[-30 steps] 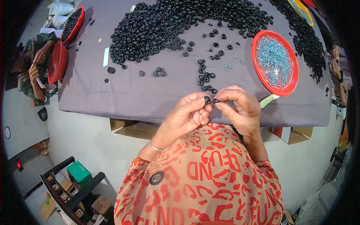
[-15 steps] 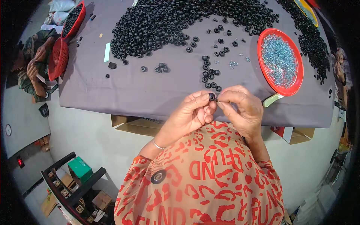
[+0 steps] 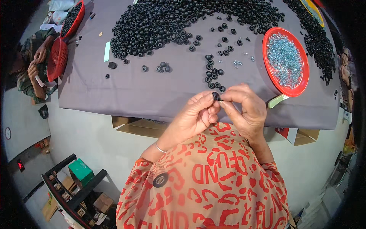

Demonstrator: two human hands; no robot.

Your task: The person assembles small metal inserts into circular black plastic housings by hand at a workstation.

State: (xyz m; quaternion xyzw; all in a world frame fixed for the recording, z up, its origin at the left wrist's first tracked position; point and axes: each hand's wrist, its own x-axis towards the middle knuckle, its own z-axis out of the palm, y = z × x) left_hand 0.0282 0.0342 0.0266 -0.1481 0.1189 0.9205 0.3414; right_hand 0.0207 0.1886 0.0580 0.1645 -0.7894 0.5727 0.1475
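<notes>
A small black round hollow piece (image 3: 216, 95), like a thick bead or cap, is pinched between the thumb and fingers of my left hand (image 3: 194, 116). My right hand (image 3: 246, 110) meets it from the right, thumb and forefinger closed at its edge over a tiny dark bit that I cannot make out. Just beyond my fingers a short column of similar black pieces (image 3: 209, 73) lies on the grey cloth. Small clear bits (image 3: 237, 63) are scattered beside that column. A red dish (image 3: 265, 57) of tiny clear bluish pieces (image 3: 285, 61) stands to the right.
A large heap of black pieces (image 3: 152, 30) covers the far side of the grey-covered table (image 3: 126, 89). Small dark parts (image 3: 316, 45) lie along the right edge. A green-handled tool (image 3: 277, 101) rests by the dish. At far left, another person's hands (image 3: 36, 63) work near red baskets (image 3: 58, 59).
The black piece has tilted slightly in my left fingers. My right fingertips have shifted a little up and to the left against it.
</notes>
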